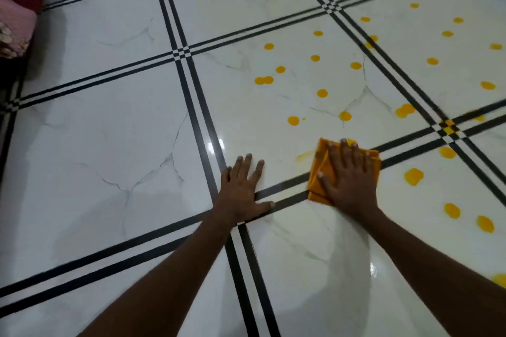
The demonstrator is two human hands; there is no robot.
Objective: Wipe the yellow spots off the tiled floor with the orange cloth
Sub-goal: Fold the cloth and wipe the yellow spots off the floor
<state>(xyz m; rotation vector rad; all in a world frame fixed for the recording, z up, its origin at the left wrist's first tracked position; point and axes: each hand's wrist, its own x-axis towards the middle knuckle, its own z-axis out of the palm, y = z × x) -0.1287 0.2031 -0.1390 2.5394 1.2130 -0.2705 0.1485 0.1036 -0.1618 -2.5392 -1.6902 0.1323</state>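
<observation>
While the left hand (242,191) lies flat on the tiled floor (109,145), the right hand (349,175) presses one orange cloth (317,172) flat.

We cannot see most of the orange cloth (317,172): the right hand (349,175) lies flat over its middle, leaving only its left side and far edge showing. Whatever floor (109,131) and yellow spots (321,93) sit beneath the cloth stay hidden from us. One spot (499,279) is cut by the picture's right edge, so we cannot tell its full shape. The spots at the floor's far right corner (414,5) are too small and soft to outline. The patterned fabric (16,3) at the floor's far left edge is cropped, and we cannot say what it belongs to. Both forearms run out of the picture's bottom edge.
</observation>
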